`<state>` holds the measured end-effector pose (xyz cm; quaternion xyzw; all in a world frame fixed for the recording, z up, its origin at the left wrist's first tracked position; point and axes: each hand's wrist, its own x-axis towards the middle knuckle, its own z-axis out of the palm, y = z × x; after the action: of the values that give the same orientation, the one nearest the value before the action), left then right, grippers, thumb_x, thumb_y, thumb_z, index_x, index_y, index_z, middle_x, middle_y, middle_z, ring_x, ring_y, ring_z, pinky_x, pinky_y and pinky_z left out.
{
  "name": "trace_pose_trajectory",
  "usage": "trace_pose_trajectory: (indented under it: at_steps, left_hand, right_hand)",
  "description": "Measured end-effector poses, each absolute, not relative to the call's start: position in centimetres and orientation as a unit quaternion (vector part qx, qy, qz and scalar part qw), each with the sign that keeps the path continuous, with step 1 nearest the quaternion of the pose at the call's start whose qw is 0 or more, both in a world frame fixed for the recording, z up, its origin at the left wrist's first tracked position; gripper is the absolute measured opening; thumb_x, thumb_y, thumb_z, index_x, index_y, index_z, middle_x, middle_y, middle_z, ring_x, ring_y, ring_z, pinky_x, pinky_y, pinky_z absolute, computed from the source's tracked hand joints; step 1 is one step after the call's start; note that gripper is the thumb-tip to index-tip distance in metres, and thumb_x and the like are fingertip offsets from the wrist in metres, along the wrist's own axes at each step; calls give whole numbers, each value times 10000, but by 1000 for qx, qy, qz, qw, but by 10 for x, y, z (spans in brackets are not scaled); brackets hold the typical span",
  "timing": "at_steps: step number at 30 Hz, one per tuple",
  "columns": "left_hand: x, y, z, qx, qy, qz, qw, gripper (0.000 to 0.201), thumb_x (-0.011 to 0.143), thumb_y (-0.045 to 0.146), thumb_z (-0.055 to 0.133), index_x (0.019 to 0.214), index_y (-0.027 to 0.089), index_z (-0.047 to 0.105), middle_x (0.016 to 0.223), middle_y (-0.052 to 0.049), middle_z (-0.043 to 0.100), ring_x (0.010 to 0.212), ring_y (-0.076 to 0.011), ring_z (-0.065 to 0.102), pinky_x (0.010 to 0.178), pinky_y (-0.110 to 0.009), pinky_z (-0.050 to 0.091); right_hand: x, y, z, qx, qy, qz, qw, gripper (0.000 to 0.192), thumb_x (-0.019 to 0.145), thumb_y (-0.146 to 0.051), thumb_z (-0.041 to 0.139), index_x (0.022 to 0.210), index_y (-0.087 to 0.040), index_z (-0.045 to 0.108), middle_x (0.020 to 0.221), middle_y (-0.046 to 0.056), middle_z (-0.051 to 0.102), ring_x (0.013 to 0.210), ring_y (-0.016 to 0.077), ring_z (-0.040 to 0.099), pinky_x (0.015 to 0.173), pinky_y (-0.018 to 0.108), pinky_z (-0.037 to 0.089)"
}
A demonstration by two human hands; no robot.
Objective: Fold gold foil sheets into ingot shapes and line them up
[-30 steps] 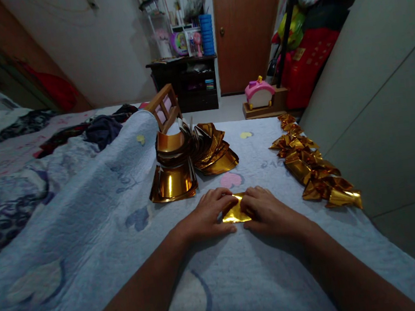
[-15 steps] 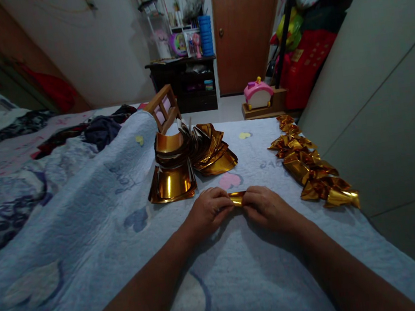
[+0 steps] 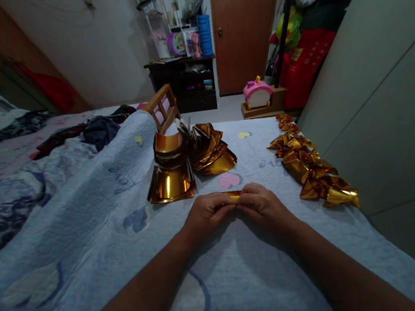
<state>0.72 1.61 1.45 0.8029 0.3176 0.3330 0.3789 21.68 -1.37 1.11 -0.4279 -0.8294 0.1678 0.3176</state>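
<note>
Between my two hands is a small piece of gold foil paper point(image 3: 234, 195), mostly covered by fingers. My left hand point(image 3: 207, 213) grips its left part, fingers closed. From the other side my right hand point(image 3: 262, 203) pinches it, and the fingertips of both hands nearly meet. Beyond my left hand lie stacks of curved gold foil sheets point(image 3: 173, 182), with more fanned sheets point(image 3: 215, 159) beside them. To the right runs a row of folded, crumpled-looking gold foil pieces point(image 3: 309, 168).
A pale blue quilted cover point(image 3: 130, 266) with heart prints lies under everything. Bunched clothes point(image 3: 100, 131) are at the left. A wooden rail point(image 3: 164, 108) stands behind the stacks, a pink toy point(image 3: 258, 93) past the far edge, and a pale cabinet point(image 3: 395, 117) along the right.
My hands have drawn closer together on the gold foil paper, the right one moving slightly left. Less of the foil shows between the fingertips. The stacks and the row are unchanged.
</note>
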Motion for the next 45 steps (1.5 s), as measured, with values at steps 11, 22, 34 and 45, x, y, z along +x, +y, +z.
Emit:
trace_pose_trajectory:
  at_steps: [11, 22, 34, 45]
  left_hand:
    - [4, 22, 15, 730, 378, 402, 403, 110, 872, 240, 705, 900, 187, 797, 882, -54, 801, 808, -200, 743, 758, -314, 597]
    - [5, 21, 10, 728, 362, 475, 336, 93, 886, 248, 713, 913, 228, 800, 1021, -61, 797, 976, -212, 745, 948, -384, 590]
    - [5, 20, 6, 800, 321, 414, 293, 121, 909, 222, 677, 991, 209, 765, 1062, -78, 783, 985, -212, 741, 910, -361, 597]
    - [7, 17, 5, 900, 324, 221, 190, 37, 857, 179, 671, 868, 185, 706, 922, -74, 685, 895, -224, 625, 816, -357, 517]
  right_hand:
    - [244, -2, 13, -469, -817, 105, 318, 199, 972, -245, 583, 985, -229, 781, 888, 83, 688, 859, 225, 614, 777, 364, 484]
    - [233, -14, 27, -451, -792, 132, 390, 565, 801, -170, 636, 1354, -213, 522, 1265, 128, 579, 1184, 299, 526, 1023, 477, 449]
    - [220, -10, 12, -466, -808, 84, 350, 187, 853, -46, 545, 857, -225, 603, 946, 76, 619, 937, 249, 535, 837, 380, 448]
    - [222, -11, 8, -481, -840, 141, 207, 157, 867, -51, 571, 849, -178, 663, 918, 69, 657, 872, 207, 549, 788, 333, 423]
